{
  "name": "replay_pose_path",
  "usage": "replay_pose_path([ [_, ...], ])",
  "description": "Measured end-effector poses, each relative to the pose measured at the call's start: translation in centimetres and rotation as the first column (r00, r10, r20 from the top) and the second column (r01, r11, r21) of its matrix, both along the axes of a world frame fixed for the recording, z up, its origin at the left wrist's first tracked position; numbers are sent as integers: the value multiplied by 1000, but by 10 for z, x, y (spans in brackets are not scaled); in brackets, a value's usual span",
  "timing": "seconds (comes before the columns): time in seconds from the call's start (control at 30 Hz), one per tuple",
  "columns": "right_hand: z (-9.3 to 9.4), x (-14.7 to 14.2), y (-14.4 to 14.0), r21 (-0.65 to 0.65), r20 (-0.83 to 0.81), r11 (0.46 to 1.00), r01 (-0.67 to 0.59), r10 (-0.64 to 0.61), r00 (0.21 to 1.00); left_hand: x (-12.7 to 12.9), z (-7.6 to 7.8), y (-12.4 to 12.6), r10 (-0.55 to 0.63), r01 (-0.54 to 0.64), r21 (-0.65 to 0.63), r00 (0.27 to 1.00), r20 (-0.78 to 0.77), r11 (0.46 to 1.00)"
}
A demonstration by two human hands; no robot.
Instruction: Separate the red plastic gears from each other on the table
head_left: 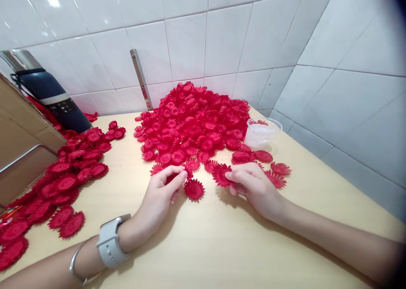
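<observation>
- Red toothed flower pieces lay in a big heap (pixel 196 120) at the back edge of the counter (pixel 222 246), against the tiled wall.
- From the head view, the left hand (pixel 157 200) rested on the counter just before the heap, thumb and forefinger pressed together on a red piece (pixel 172 178) that was mostly hidden under the fingers.
- One loose flower (pixel 194 189) lay flat just beside the left fingertips, between the two hands.
- The right hand (pixel 253 185) pinched another flower (pixel 222 174) by its rim, holding it tilted just above the counter, the other fingers curled.
- A second, flatter spread of flowers (pixel 63 183) ran along the left edge.
- A clear cup (pixel 262 132) stood at the heap's right side, near the back right corner.
- A dark flask (pixel 47 94) leaned at the back left corner, over a cardboard box (pixel 22 141).
- A watch (pixel 111 240) and bangle (pixel 76 261) sat on the left wrist.
</observation>
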State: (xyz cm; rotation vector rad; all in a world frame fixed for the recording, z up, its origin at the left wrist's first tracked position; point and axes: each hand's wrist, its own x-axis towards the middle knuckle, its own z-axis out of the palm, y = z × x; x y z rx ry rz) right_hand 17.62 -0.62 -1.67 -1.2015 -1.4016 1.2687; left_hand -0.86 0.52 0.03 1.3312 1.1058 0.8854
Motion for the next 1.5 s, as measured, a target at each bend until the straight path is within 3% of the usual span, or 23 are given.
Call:
replay_pose_path([
  [0.17, 9, -6, -1, 88, 135, 994, -64, 52, 989, 1, -1, -1, -155, 159, -68, 986, 67, 985],
  [0.3, 10, -8, -2, 150, 284, 958, -245, 195, 939, 3, 2, -4, -214, 220, -86, 974, 75, 972],
  [0.47, 7, -9, -3, 246, 442, 913, -326, 194, 876, 2, 1, -5, -274, 281, -67, 957, 92, 957],
  [0.77, 9, -8, -3, 260, 365, 945, -197, 92, 927, 5, 5, -4, -146, 146, -49, 989, 8, 988],
  [1.2, 6, -7, -2, 231, 369, 951, -206, 111, 923, 4, 3, -5, -141, 140, -27, 990, -20, 990],
  [1.4, 5, -5, -4, 229, 255, 964, -138, 77, 964, 3, 2, -6, -175, 187, 97, 977, -119, 978],
  [1.5, 4, -5, -4, 221, 231, 955, -199, 147, 962, 1, 0, -7, -141, 170, 193, 978, -155, 966],
])
